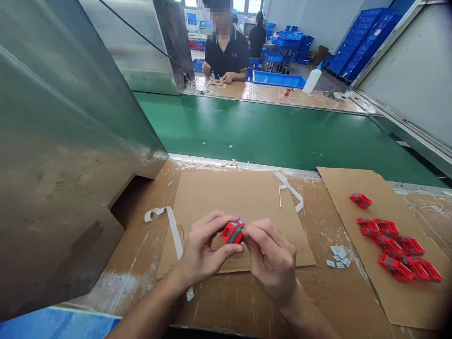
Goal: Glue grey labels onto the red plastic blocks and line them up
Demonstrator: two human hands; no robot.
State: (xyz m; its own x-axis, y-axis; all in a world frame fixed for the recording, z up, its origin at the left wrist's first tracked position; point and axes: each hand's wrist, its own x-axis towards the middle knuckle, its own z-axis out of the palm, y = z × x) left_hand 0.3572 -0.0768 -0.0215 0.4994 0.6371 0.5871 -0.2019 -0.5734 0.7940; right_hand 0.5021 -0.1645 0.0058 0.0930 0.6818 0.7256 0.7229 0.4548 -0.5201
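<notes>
Between thumb and fingers, my left hand (206, 247) grips a small red plastic part (231, 233) with a grey band and a pale top. My right hand (270, 256) is closed at the part's right side, its fingertips pinched against it; whether a smaller piece sits in that pinch is hidden. Both hands are above a cardboard sheet (226, 193) on the bench. To the right, a small pile of grey square pieces (340, 255) lies on the wood. Several more red parts (390, 245) rest on a second cardboard sheet (353, 188).
White tape strips (174, 230) and a cotton swab (280, 197) lie by the cardboard. A green conveyor belt (247, 127) runs behind it. Metal housing (70, 165) bounds the left. Across the belt, a person (226, 56) works near a white bottle (312, 80).
</notes>
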